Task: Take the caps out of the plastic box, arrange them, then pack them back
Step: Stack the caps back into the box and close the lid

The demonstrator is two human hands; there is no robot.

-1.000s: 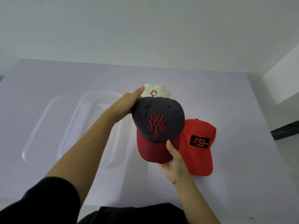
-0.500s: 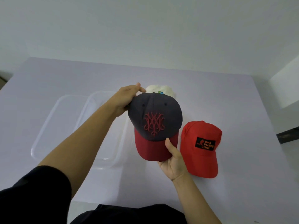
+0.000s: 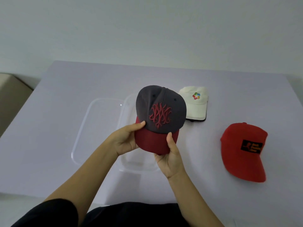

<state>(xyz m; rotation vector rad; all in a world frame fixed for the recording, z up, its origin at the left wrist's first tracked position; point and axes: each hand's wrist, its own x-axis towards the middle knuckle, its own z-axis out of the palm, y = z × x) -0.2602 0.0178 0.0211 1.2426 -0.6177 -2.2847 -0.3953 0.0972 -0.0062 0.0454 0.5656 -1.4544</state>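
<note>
Foreground: black sleeve (image 3: 49, 212). Left hand (image 3: 126, 140) and right hand (image 3: 170, 158) both grip the dark red brim of the grey cap (image 3: 161, 112) — thumbs on top, other fingers hidden beneath — and hold it raised above the clear plastic box (image 3: 139, 168). The box's lid (image 3: 98, 128) lies just beside it, to the left. On the table (image 3: 65, 95), well to the right, rests the red cap (image 3: 242, 149); farther back, near the grey cap's crown, sits the white cap (image 3: 195, 104).
</note>
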